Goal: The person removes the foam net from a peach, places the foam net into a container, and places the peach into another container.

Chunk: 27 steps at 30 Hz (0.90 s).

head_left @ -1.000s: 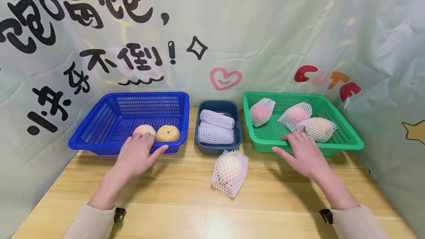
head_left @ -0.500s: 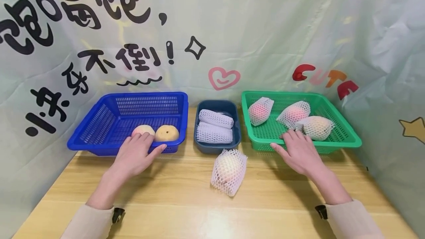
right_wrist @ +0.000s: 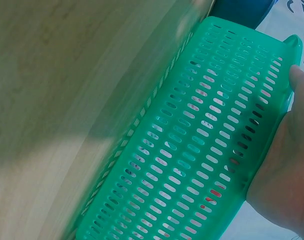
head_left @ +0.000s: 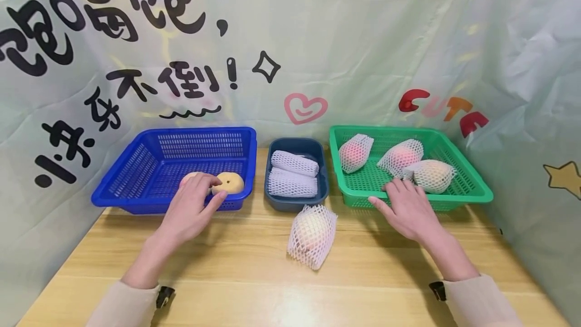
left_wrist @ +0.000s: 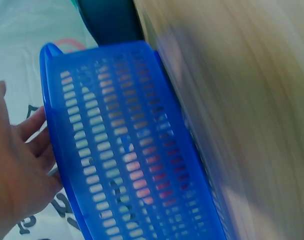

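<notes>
My left hand (head_left: pixel 190 211) reaches over the near rim of the blue basket (head_left: pixel 131 196), its fingers above a pinkish peach (head_left: pixel 187 179) and close to a round yellow fruit (head_left: pixel 230 182) with a dark spot. A gap shows between thumb and fingers; the hand partly covers the peach. My right hand (head_left: pixel 408 211) rests at the near rim of the green basket (head_left: pixel 467 197), fingertips inside and thumb along the rim. Just beyond it lies a pale fruit in white foam net (head_left: pixel 433 175). In the left wrist view, the basket wall (left_wrist: pixel 107 130) hides the fruit partly.
Between the baskets stands a dark blue bin (head_left: pixel 323 185) with rolled foam nets (head_left: pixel 292 183). A netted fruit (head_left: pixel 312 236) lies on the wooden table (head_left: pixel 254 276) before it. Two more netted fruits, a left one (head_left: pixel 356 153) and a middle one (head_left: pixel 401 157), sit in the green basket.
My left hand has lifted slightly and shifted right from over the peach toward the yellow fruit. My right hand stays at the green basket's rim.
</notes>
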Each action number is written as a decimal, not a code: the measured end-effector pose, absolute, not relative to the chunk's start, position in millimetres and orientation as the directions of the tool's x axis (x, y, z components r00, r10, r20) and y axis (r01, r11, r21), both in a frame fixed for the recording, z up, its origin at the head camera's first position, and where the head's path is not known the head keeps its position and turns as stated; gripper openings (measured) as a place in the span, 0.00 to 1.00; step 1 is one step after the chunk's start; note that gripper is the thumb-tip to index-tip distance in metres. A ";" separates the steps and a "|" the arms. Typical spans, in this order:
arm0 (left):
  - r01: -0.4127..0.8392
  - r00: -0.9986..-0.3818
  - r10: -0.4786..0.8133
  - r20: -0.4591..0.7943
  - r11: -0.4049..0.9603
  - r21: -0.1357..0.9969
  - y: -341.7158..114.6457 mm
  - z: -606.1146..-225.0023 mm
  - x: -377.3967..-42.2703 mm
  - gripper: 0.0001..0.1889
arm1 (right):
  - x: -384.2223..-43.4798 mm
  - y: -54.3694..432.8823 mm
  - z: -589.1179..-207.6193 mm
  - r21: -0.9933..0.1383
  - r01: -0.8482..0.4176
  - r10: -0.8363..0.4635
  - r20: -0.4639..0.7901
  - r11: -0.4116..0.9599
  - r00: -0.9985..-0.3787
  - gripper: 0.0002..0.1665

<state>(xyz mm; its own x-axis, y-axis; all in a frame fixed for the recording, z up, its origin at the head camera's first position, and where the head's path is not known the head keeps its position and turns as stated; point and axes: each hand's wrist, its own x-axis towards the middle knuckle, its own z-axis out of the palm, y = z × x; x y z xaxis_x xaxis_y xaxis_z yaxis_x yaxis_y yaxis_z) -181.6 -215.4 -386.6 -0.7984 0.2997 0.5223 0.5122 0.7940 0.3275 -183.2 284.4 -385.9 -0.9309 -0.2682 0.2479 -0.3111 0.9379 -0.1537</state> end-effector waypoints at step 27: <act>0.700 -0.702 0.487 0.519 0.604 0.380 -115.9 -388.1 -174.8 0.24 | -183.4 285.6 -388.2 -0.146 -0.307 -0.264 0.256 0.941 -0.930 0.34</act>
